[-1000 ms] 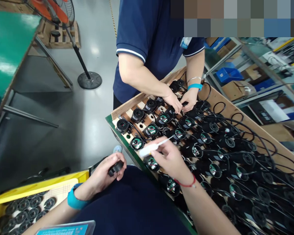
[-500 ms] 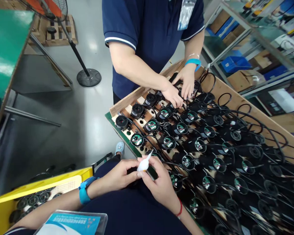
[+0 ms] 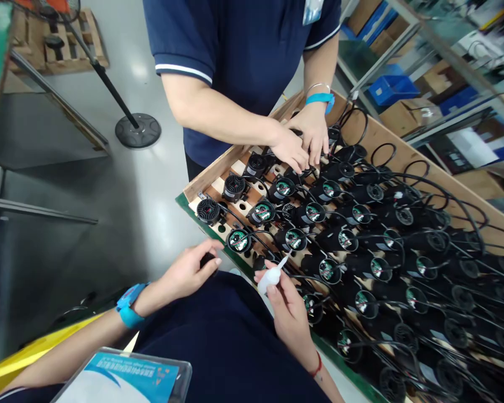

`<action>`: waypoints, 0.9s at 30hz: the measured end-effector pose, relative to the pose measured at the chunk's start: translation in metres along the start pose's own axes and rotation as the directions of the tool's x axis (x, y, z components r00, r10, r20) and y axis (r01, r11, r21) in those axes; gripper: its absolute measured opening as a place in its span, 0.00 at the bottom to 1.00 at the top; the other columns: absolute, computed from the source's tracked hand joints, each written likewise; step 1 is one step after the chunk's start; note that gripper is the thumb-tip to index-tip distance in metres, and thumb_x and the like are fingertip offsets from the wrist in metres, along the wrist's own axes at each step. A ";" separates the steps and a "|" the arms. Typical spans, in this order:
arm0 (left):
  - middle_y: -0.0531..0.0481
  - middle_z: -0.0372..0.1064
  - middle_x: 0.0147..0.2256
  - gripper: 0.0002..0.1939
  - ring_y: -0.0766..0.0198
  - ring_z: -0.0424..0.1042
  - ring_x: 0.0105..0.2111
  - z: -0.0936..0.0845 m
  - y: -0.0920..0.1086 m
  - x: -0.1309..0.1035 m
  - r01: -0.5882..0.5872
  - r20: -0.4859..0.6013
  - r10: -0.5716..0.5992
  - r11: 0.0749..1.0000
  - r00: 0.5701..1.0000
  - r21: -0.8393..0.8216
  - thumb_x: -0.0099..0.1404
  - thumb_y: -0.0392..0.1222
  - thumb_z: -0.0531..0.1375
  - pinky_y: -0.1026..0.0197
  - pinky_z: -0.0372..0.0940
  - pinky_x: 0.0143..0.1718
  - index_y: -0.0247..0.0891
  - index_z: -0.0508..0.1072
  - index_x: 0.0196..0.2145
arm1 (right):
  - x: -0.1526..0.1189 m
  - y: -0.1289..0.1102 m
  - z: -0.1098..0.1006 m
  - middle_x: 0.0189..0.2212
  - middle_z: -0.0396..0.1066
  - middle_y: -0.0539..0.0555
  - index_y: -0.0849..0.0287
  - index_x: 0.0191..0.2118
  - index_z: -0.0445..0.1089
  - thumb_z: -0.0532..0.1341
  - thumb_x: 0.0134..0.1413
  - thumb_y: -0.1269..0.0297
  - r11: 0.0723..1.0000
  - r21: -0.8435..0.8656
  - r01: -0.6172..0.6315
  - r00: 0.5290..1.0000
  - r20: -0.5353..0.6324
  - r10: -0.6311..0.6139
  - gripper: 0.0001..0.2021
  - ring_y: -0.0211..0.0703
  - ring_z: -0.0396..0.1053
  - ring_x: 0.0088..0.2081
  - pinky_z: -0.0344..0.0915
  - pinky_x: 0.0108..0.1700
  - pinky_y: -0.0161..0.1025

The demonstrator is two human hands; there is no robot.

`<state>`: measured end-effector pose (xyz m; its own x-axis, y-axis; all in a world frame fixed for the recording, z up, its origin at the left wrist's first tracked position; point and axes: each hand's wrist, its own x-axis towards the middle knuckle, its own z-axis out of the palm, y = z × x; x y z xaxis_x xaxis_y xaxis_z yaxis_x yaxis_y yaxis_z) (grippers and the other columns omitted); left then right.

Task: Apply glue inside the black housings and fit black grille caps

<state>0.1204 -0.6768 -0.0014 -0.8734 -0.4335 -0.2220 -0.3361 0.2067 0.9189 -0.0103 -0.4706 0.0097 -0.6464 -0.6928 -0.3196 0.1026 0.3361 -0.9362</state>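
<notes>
Grey floor (image 3: 162, 187), wooden tray (image 3: 378, 133), bottle (image 3: 269, 280), perhaps pallet (image 3: 37, 45)

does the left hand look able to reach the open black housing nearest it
Probably yes: the left hand is close to the open black housing with nothing visible blocking it, though it holds a dark part.

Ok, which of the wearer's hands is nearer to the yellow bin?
The left hand. Holding a black part, it is up and right of the yellow bin in view; the right hand, with the white bottle, is farther right, by the crate.
</notes>
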 end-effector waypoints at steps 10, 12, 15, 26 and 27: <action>0.53 0.71 0.30 0.14 0.65 0.68 0.29 -0.028 -0.006 0.023 -0.062 0.196 0.059 0.998 0.979 0.009 0.66 0.45 0.55 0.65 0.61 0.36 0.39 0.68 0.47 | -0.015 0.020 0.031 0.41 0.74 0.55 0.49 0.53 0.60 0.55 0.62 0.57 0.987 0.141 0.075 0.963 -0.266 -0.035 0.15 0.44 0.74 0.41 0.72 0.43 0.44; 0.52 0.71 0.30 0.12 0.65 0.68 0.30 -0.030 -0.004 0.025 -0.082 0.211 0.080 0.997 0.974 0.000 0.66 0.44 0.56 0.65 0.61 0.36 0.38 0.69 0.45 | -0.019 0.021 0.032 0.38 0.74 0.55 0.50 0.50 0.60 0.55 0.62 0.57 0.978 0.176 0.114 0.949 -0.312 -0.055 0.12 0.45 0.74 0.39 0.72 0.41 0.45; 0.49 0.72 0.33 0.10 0.65 0.68 0.30 -0.041 0.014 0.030 -0.177 0.197 0.158 0.981 0.967 0.083 0.67 0.42 0.55 0.65 0.61 0.35 0.37 0.72 0.42 | -0.027 0.025 0.024 0.38 0.74 0.55 0.50 0.48 0.60 0.55 0.62 0.57 0.974 0.190 0.122 0.937 -0.345 -0.050 0.11 0.45 0.73 0.40 0.71 0.43 0.47; 0.51 0.69 0.24 0.07 0.64 0.64 0.25 -0.060 0.081 0.116 -0.637 0.644 0.323 0.692 0.694 0.339 0.57 0.35 0.59 0.60 0.53 0.32 0.41 0.77 0.33 | -0.036 0.034 0.016 0.40 0.74 0.54 0.49 0.48 0.62 0.57 0.61 0.58 0.948 0.293 0.121 0.926 -0.377 -0.002 0.11 0.44 0.72 0.40 0.68 0.43 0.45; 0.51 0.69 0.24 0.09 0.64 0.64 0.24 -0.054 0.085 0.125 -0.708 0.714 0.313 0.612 0.626 0.353 0.57 0.33 0.58 0.60 0.52 0.30 0.41 0.76 0.34 | -0.036 0.035 0.019 0.40 0.74 0.54 0.49 0.48 0.62 0.58 0.60 0.58 0.946 0.303 0.118 0.923 -0.385 0.008 0.11 0.44 0.71 0.40 0.68 0.43 0.44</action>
<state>0.0014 -0.7609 0.0660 -0.9040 0.4193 -0.0842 0.2881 0.7426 0.6046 0.0309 -0.4458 -0.0145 -0.8867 -0.3912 -0.2465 0.2500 0.0429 -0.9673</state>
